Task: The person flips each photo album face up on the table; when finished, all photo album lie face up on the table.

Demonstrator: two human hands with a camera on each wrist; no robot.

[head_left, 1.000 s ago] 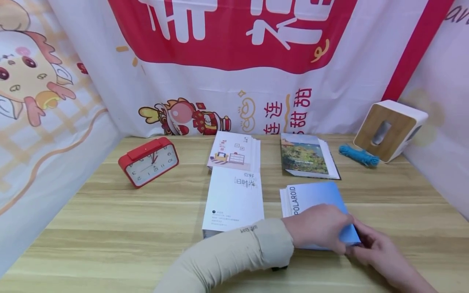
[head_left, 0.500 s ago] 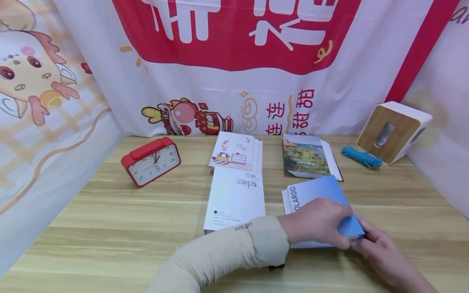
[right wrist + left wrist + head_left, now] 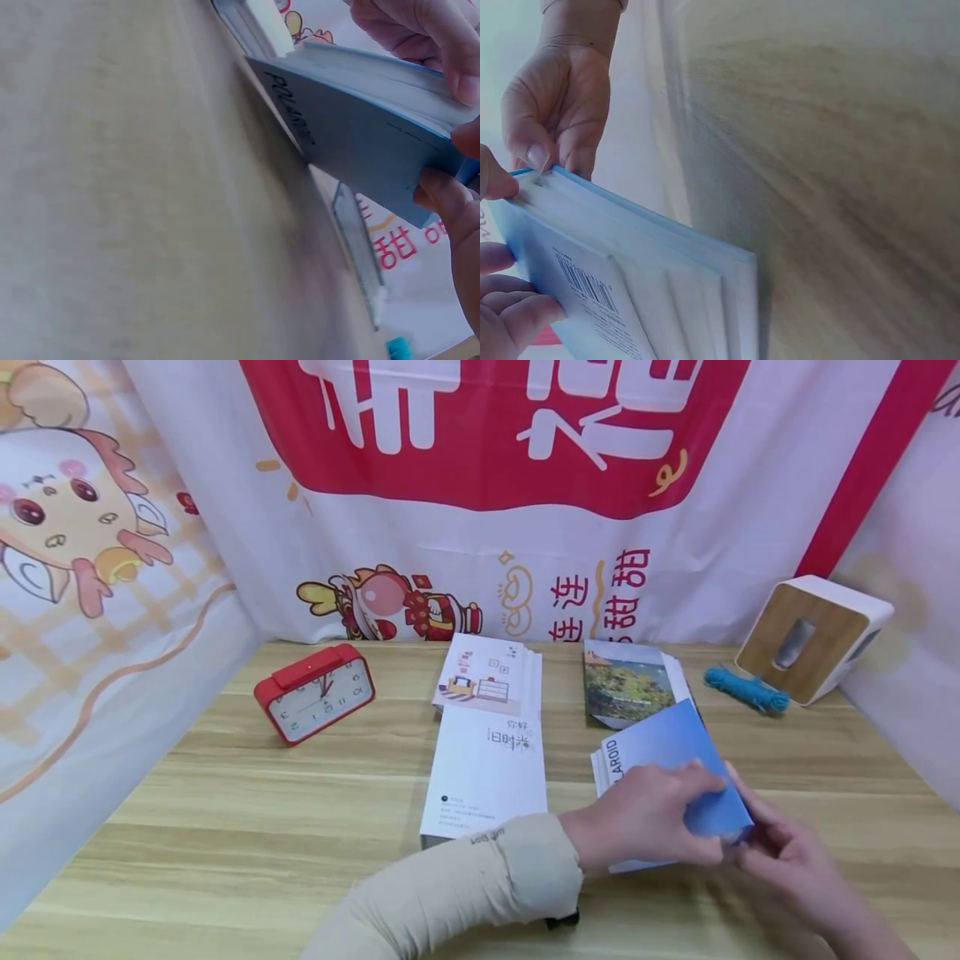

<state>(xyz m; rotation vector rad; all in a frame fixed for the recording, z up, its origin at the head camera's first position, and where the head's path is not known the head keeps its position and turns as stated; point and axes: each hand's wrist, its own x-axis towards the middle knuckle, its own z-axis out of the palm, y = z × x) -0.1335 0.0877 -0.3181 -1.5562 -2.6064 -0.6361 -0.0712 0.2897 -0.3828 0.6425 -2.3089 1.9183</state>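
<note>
A blue photo album (image 3: pixel 667 743) lettered POLAROID is held at the right front of the table, tilted with its near right edge raised. My left hand (image 3: pixel 648 814), in a beige sleeve, pinches the album's cover at that edge, thumb toward the page edges. Opposite it, my right hand (image 3: pixel 787 860) grips the same corner. In the left wrist view, the left fingers (image 3: pixel 514 315) lie on the cover beside a barcode, and the page edges fan slightly apart. The right thumb (image 3: pixel 446 195) presses the lettered cover in the right wrist view.
Left of the album lie a white booklet (image 3: pixel 487 777) and, behind it, one with a furniture drawing (image 3: pixel 483 681). A landscape-covered book (image 3: pixel 626 685) sits behind the album. Around them are a red clock (image 3: pixel 315 693), blue cord (image 3: pixel 746 690) and a wood-fronted box (image 3: pixel 798 639).
The album's far corner has shifted away toward the landscape-covered book, and its raised edge has tilted up more. Both hands keep hold of it. The head view has shifted slightly.
</note>
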